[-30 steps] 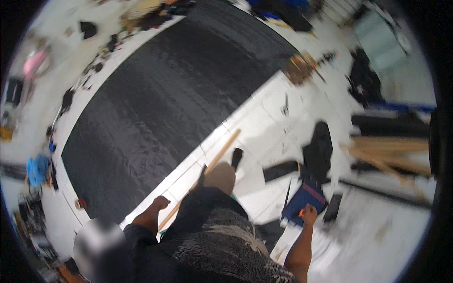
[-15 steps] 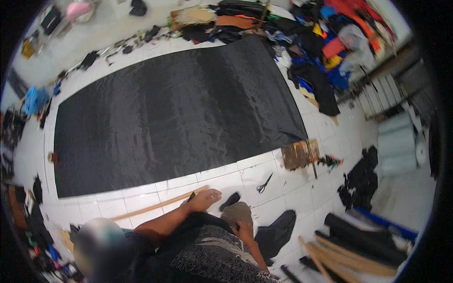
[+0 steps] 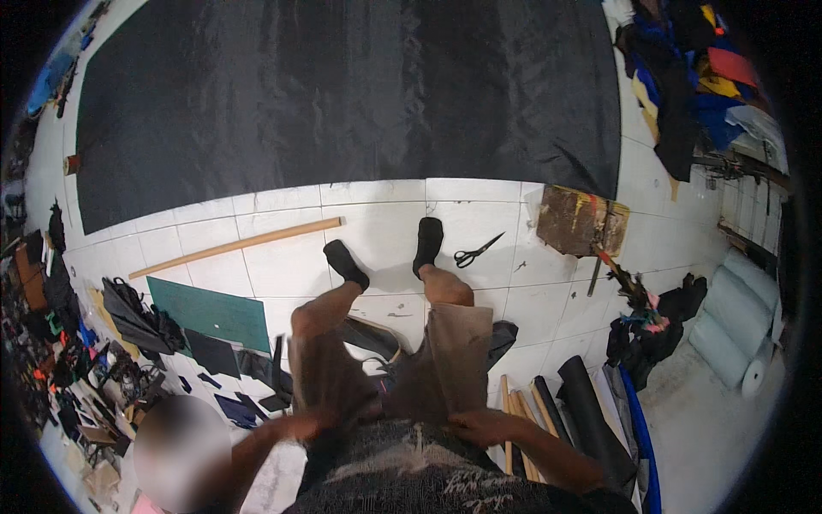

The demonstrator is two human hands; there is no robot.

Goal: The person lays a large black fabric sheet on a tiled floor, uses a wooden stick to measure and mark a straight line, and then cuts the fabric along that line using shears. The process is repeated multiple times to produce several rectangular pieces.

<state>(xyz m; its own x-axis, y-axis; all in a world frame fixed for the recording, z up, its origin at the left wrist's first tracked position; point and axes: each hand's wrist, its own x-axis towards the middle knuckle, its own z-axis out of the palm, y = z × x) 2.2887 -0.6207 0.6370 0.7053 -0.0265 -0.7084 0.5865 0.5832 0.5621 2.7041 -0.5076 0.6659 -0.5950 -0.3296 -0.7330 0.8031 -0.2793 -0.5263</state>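
Both my hands are at the upper part of my brown shorts (image 3: pixel 460 360). My left hand (image 3: pixel 313 421) grips the cloth on the left side, its fingers a little blurred. On the right side, my right hand (image 3: pixel 476 426) is closed on the cloth with the fingers curled in. Beyond my feet a large sheet of black fabric (image 3: pixel 342 94) lies spread on the white tiled floor. Black-handled scissors (image 3: pixel 478 251) rest on the tiles to the right of my right foot. A long wooden stick (image 3: pixel 244 243) lies to the left of my feet.
A worn brown block (image 3: pixel 565 221) sits at the fabric's near right corner. A green mat (image 3: pixel 208 310) and dark scraps lie at left. Dark rolls (image 3: pixel 597 420) and wooden sticks are at lower right, below pale rolls (image 3: pixel 728 325). Coloured cloth (image 3: pixel 728 94) is heaped far right.
My view has swung down toward my feet. My left hand has come back from in front of me to the shorts; my right hand stays on them.
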